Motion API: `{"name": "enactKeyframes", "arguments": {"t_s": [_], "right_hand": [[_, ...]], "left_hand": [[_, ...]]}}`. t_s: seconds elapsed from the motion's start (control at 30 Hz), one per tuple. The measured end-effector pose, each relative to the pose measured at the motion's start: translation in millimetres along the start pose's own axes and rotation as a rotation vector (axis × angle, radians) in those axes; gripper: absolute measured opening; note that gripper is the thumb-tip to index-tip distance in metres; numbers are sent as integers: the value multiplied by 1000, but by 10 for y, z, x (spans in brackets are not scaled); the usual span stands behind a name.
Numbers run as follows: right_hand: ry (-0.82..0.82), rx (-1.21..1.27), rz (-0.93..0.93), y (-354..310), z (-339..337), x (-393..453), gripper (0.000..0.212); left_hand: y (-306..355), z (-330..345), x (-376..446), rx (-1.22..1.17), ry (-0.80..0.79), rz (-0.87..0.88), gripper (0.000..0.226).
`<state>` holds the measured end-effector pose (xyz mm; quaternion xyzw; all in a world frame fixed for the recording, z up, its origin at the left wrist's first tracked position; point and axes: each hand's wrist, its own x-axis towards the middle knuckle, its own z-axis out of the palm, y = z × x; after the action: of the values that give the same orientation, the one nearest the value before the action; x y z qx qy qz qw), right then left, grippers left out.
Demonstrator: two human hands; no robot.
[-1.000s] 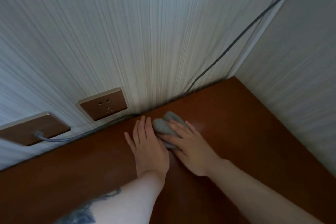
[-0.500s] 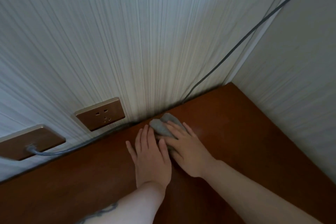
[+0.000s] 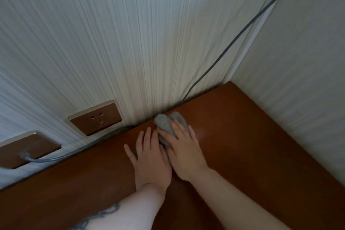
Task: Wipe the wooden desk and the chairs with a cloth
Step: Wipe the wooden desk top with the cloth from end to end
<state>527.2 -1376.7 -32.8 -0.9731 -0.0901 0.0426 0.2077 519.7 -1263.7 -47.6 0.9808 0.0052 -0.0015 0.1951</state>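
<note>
A small grey cloth (image 3: pixel 165 123) lies bunched on the reddish-brown wooden desk (image 3: pixel 242 145), close to the back wall. My right hand (image 3: pixel 183 147) presses flat on the cloth with straight fingers spread over it. Right beside it, my left hand (image 3: pixel 150 158) lies flat on the desk, its fingertips touching the cloth's left edge. Most of the cloth is hidden under my right hand. No chairs are in view.
A striped white wall rises behind the desk, and a second wall (image 3: pixel 298 80) closes the corner on the right. Two bronze socket plates (image 3: pixel 96 117) (image 3: pixel 28 148) sit low on the wall; a grey cable (image 3: pixel 74 153) runs along the desk's back edge and another cable (image 3: pixel 242 30) climbs diagonally.
Both hands have slid the cloth a little farther toward the back wall. The left hand has moved closer against the right hand.
</note>
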Motion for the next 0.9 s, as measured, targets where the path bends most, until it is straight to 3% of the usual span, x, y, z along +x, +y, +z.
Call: {"name": "enactKeyframes", "arguments": {"t_s": [0.07, 0.13, 0.23, 0.33, 0.37, 0.43, 0.53, 0.6, 0.67, 0.73, 0.83, 0.9], "right_hand": [[-86, -51, -175, 316, -134, -268, 52], [-94, -118, -190, 651, -283, -441, 49], [66, -170, 118, 921, -392, -277, 47], [282, -96, 542, 573, -227, 158, 49], [326, -60, 607, 408, -127, 233, 50], [364, -17, 460, 76, 68, 165, 50], [123, -6, 6, -48, 113, -480, 50], [38, -29, -81, 188, 38, -937, 48], [117, -82, 93, 516, -125, -1193, 49], [221, -111, 392, 748, -280, -1144, 48], [304, -70, 733, 621, -288, -760, 51], [312, -37, 754, 417, -196, -598, 53]], "left_hand": [[17, -25, -4, -9, 13, -21, 74], [36, -31, -4, -18, 26, -29, 66], [32, -26, -3, -20, -6, -34, 58], [12, -23, -6, -13, -6, -39, 55], [15, -19, -11, -17, 2, -37, 56], [20, -25, -7, -42, 15, -43, 50], [17, -40, -4, -103, 18, -47, 45], [15, -75, -18, -172, 66, -33, 42], [-2, -124, -72, -253, 112, -3, 39], [52, -152, -198, -244, 101, 130, 43], [302, -71, -458, -166, 42, 251, 53], [496, 6, -536, -180, 27, 236, 52]]}}
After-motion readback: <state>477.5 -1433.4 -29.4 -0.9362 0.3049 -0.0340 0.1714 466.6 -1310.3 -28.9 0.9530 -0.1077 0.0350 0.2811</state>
